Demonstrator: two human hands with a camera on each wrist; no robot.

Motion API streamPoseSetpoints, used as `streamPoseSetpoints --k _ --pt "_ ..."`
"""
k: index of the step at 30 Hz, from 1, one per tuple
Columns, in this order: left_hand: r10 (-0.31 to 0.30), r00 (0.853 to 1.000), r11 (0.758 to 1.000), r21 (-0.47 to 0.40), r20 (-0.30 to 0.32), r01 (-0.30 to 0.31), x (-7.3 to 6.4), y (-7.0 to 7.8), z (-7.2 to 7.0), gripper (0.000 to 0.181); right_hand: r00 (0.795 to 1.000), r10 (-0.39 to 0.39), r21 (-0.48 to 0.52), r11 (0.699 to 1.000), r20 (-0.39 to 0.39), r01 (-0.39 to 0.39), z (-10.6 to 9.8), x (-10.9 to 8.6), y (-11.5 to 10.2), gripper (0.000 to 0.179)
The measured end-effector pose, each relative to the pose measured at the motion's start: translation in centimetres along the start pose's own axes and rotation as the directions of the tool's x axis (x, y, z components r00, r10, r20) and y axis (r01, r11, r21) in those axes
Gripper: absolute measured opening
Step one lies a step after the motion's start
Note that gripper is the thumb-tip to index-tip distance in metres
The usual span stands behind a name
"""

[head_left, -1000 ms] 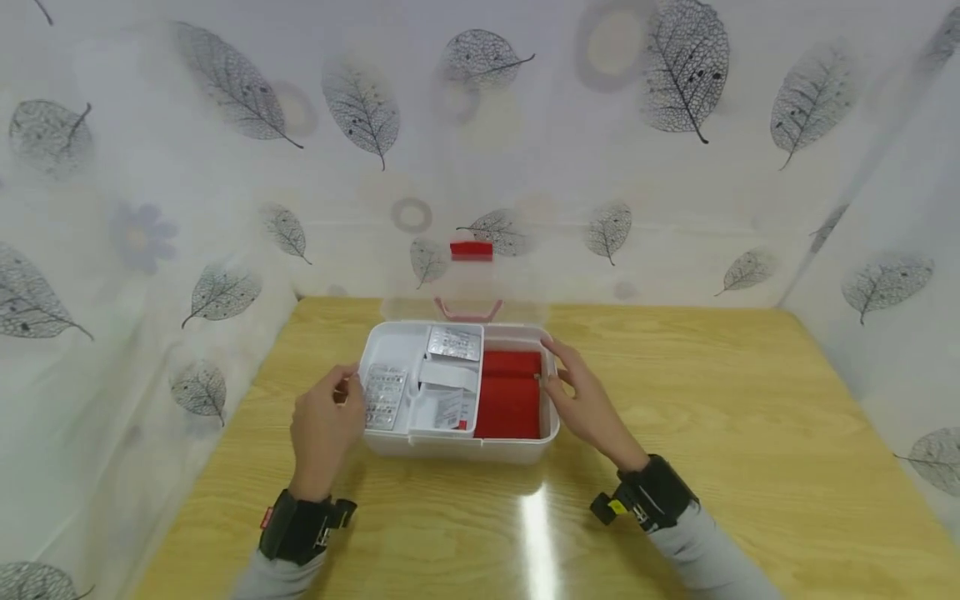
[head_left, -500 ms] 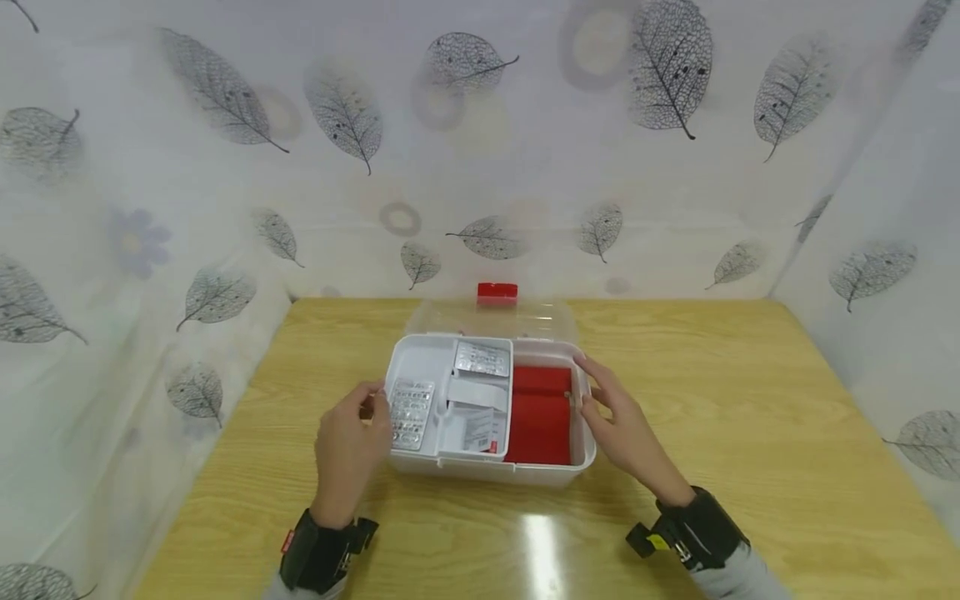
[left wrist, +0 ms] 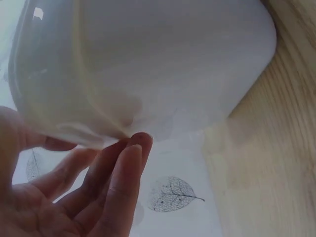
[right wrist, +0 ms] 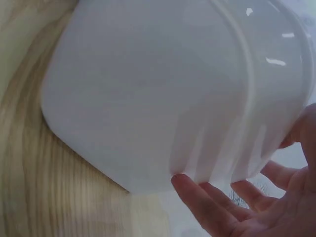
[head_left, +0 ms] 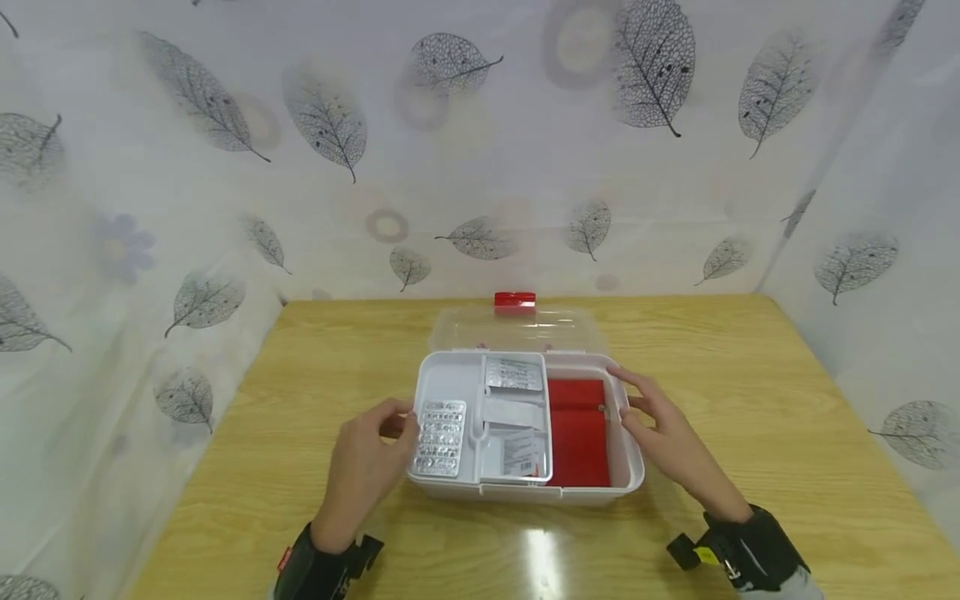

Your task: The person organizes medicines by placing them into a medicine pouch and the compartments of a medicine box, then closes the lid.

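Observation:
A white plastic medicine box point(head_left: 517, 493) stands on the table, its clear lid point(head_left: 517, 332) folded back behind it. My left hand point(head_left: 369, 457) holds the left end, with bent fingers at the outer wall in the left wrist view. At the right end, my right hand point(head_left: 675, 446) holds the rim and wall; several of its fingertips press the outer wall in the right wrist view. A white tray point(head_left: 453, 375) fills the left part of the box. On it lie a blister pack point(head_left: 441, 437), another blister pack point(head_left: 513, 374) and a printed packet point(head_left: 520, 452).
A red pouch point(head_left: 577, 442) lies in the right side of the box. The lid carries a red latch point(head_left: 515, 303) at its far edge. A leaf-printed sheet point(head_left: 480, 142) hangs behind and beside the wooden table point(head_left: 765, 400).
Both hands have moved the box toward me and to the right. The lid, which stood up against the back sheet, now leans down behind the box.

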State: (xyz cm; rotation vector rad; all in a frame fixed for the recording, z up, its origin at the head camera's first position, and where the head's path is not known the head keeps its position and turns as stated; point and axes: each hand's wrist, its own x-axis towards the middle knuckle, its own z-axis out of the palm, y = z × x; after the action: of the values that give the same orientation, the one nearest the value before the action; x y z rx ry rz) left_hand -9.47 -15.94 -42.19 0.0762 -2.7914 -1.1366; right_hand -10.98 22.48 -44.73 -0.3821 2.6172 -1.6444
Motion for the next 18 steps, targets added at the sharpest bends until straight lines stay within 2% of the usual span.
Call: streamPoseSetpoints --k 3,5,7,9,11,14,16,18 --pt "0.025 0.999 0.999 0.024 0.034 -0.026 0.7 0.2 -0.4 0.022 1.000 0.010 0.008 1.000 -0.002 -0.010 -1.3 0.5 0.3 0.055" --pt "0.035 0.998 0.999 0.034 0.058 -0.037 2.0 0.1 -1.0 0.028 0.999 0.037 0.015 0.999 0.009 -0.037 -1.9 1.4 0.3 0.056" --pt "0.029 0.995 1.000 -0.010 0.097 -0.028 3.8 -0.1 -1.3 0.036 0.996 0.082 0.007 0.997 0.039 -0.082 -2.6 2.5 0.3 0.059" --pt "0.010 0.985 0.994 -0.113 0.172 0.009 5.7 -0.4 -1.3 0.045 0.985 0.144 0.025 0.989 0.091 -0.147 -3.1 3.6 0.5 0.063" --pt "-0.013 0.959 0.967 -0.240 0.284 0.084 7.5 -0.9 -1.0 0.054 0.969 0.197 0.035 0.978 0.149 -0.204 -3.6 4.4 0.9 0.068" --pt "-0.021 0.898 0.923 -0.336 0.440 0.186 9.2 -1.6 0.0 0.063 0.950 0.235 0.063 0.966 0.208 -0.252 -4.0 5.2 1.7 0.069" --pt "-0.006 0.864 0.913 -0.351 0.503 0.211 9.8 -2.0 0.7 0.066 0.946 0.234 0.078 0.963 0.224 -0.257 -4.0 5.5 2.1 0.067" --pt "0.013 0.848 0.913 -0.353 0.529 0.206 9.9 -2.1 1.2 0.068 0.952 0.208 0.090 0.968 0.223 -0.233 -4.0 5.7 2.3 0.064"
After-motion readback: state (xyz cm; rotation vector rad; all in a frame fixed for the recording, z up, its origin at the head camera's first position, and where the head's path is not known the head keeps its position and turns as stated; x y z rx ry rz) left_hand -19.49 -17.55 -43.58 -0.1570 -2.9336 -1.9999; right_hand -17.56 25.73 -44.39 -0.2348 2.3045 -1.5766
